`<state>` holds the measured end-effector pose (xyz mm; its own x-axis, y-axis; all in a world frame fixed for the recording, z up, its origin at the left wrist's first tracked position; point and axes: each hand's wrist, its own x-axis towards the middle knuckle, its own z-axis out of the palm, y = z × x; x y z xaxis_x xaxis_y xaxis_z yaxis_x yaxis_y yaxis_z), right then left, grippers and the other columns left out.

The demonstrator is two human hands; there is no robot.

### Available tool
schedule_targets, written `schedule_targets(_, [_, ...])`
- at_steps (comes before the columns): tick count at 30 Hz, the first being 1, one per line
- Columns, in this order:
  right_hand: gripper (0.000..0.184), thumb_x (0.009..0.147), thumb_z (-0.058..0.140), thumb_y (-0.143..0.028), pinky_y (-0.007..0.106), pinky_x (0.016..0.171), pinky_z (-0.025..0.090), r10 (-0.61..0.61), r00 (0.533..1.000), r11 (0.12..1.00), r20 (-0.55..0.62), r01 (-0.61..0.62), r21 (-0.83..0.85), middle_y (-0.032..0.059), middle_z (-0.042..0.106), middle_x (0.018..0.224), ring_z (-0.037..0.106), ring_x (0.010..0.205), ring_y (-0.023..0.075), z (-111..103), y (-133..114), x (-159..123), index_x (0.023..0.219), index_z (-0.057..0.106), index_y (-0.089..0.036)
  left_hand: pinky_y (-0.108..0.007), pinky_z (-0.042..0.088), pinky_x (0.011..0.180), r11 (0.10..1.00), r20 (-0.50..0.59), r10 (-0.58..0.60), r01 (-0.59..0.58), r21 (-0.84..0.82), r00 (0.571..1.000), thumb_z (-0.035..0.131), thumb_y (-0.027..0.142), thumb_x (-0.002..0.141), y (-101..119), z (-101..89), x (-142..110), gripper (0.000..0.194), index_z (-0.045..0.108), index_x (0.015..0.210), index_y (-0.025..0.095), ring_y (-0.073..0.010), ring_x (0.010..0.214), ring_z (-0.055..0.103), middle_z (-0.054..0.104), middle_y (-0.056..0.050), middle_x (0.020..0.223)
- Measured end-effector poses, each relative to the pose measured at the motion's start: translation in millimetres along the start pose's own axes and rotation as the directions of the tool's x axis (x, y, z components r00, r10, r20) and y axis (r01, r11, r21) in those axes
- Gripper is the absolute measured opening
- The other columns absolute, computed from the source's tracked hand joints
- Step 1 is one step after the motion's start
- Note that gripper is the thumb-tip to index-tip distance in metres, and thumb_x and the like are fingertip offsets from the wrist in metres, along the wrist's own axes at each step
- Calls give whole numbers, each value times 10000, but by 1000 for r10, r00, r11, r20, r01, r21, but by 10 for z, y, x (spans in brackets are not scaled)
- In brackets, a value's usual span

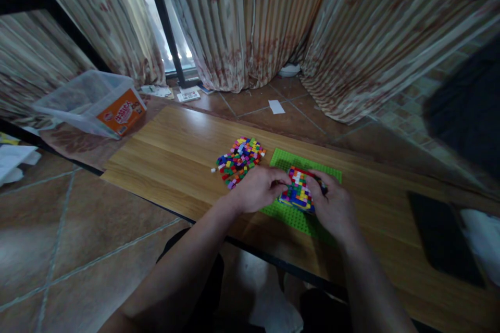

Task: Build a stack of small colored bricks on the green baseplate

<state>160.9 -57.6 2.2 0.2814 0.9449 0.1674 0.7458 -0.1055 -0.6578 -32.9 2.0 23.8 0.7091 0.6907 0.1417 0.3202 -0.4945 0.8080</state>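
A block built of small multicoloured toy bricks [299, 193] sits on a bright green studded baseplate [289, 215]. My right hand [331, 195] curls round the block's right side, the thumb over its top and the fingers at the far edge. At the left side of the block, my left hand [261, 187] is closed in a pinch, fingertips against or just above it. Whatever lies between those fingertips is too small to make out. Just beyond the left hand, a pile of loose coloured bricks [241, 158] lies on the wooden table.
The long wooden table [167, 151] runs left to right before me. A flat black object [441, 237] lies at its right end. To the left stands a clear plastic bin [84, 101] with an orange label. Curtains [250, 26] hang behind; a white paper [276, 107] is on the floor.
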Motion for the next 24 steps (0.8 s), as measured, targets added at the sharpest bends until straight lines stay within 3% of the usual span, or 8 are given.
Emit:
schedule_targets(6, [505,902,424,-567,419,885,480,-19,1000,1000,-4,19,4,126,691,1096,639,980,261,-1,-6,-3,1116,677,-185,-236,478,766,1000,23,-12,11,22,1000,577,137,842,16,48,46,138,701,880,183,-141,804,644,704,-20,861])
schedule_targets(16, [505,902,421,-566,418,893,478,-23,1000,1000,-5,23,7,129,689,1112,637,991,262,7,4,-2,1119,677,-189,-231,483,712,997,-115,-77,77,-4,990,605,151,804,-5,161,50,64,649,838,183,-134,758,632,688,-5,820])
schedule_targets(24, [517,897,425,-560,417,885,477,10,1000,1000,16,-10,-4,134,689,1100,640,978,264,-12,-33,-1,1126,677,-171,-235,498,696,994,-144,-108,106,-25,984,565,153,822,31,156,4,129,666,898,182,-140,751,655,717,-20,846])
